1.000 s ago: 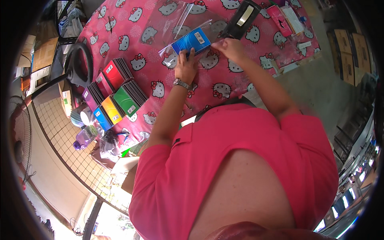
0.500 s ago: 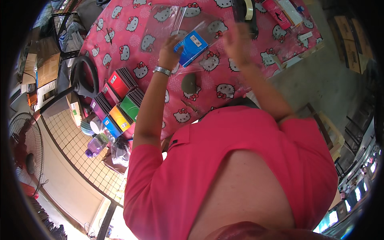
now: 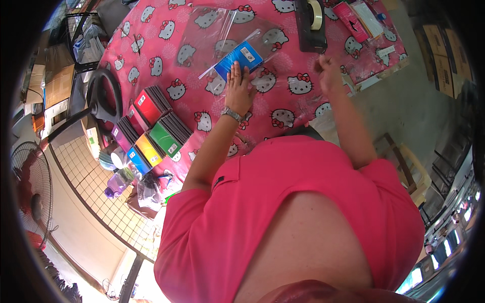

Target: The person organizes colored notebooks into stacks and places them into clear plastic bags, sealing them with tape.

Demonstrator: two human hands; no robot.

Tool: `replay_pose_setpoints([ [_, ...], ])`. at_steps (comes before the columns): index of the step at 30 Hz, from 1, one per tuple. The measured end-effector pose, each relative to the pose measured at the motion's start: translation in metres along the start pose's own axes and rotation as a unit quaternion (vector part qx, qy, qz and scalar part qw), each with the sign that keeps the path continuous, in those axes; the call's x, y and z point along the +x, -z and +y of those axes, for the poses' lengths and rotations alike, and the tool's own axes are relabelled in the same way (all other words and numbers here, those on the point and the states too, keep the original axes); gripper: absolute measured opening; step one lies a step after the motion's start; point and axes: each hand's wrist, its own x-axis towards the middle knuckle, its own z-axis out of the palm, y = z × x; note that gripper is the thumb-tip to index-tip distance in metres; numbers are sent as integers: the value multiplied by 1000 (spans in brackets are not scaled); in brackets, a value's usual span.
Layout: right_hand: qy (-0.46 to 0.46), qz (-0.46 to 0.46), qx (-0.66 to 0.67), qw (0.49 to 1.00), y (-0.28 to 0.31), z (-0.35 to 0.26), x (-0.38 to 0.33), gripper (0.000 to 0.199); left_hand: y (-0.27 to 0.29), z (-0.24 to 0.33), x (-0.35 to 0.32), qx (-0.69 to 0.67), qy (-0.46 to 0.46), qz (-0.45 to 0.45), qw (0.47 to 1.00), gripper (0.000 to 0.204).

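1. At the far left a red standing fan [image 3: 30,202] stands off the table, beside a wire grid panel [image 3: 101,197] that leans below the table's edge.
2. A black ring-shaped stand [image 3: 103,96] sits at the table's left edge, on the pink cartoon-cat tablecloth [image 3: 288,60].
3. Just right of it lie fanned stacks of small notebooks [image 3: 151,126]: red, purple, green, yellow and blue covers, touching one another in a row along the table edge. Below them a purple-capped bottle [image 3: 115,184] and crumpled clear bags [image 3: 149,189] crowd the corner.
4. The left hand [image 3: 238,91] lies flat, fingers spread a little, pressing on the lower edge of a blue notebook [image 3: 240,58]. A metal watch [image 3: 232,114] circles that wrist.
5. The blue notebook sits inside a clear plastic sleeve [image 3: 222,35] in the upper middle of the table; the sleeve spreads well beyond the book to the left and above.
6. A black tape dispenser [image 3: 309,22] with a pale roll stands just right of the sleeve, near the far edge.
7. The right hand [image 3: 328,68] is raised off the cloth below the dispenser, fingers curled in narrowly; whether it pinches anything cannot be told.
8. Farther right lie pink and white packets [image 3: 361,17].
9. The person's pink shirt [image 3: 283,222] fills the lower picture and hides the table's near edge.
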Motion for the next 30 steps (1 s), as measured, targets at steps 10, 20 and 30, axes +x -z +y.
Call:
replay_pose_setpoints([
  [10,210,-434,-609,629,-144,19,30,26,2,8,6,-121,30,41,991,78],
  [20,203,-203,-749,597,-122,30,11,39,34,-20,35,-35,92,70,993,49],
  [30,-190,-169,-152,955,-126,1,-68,74,125,-14,105,-326,247,-185,894,62],
])
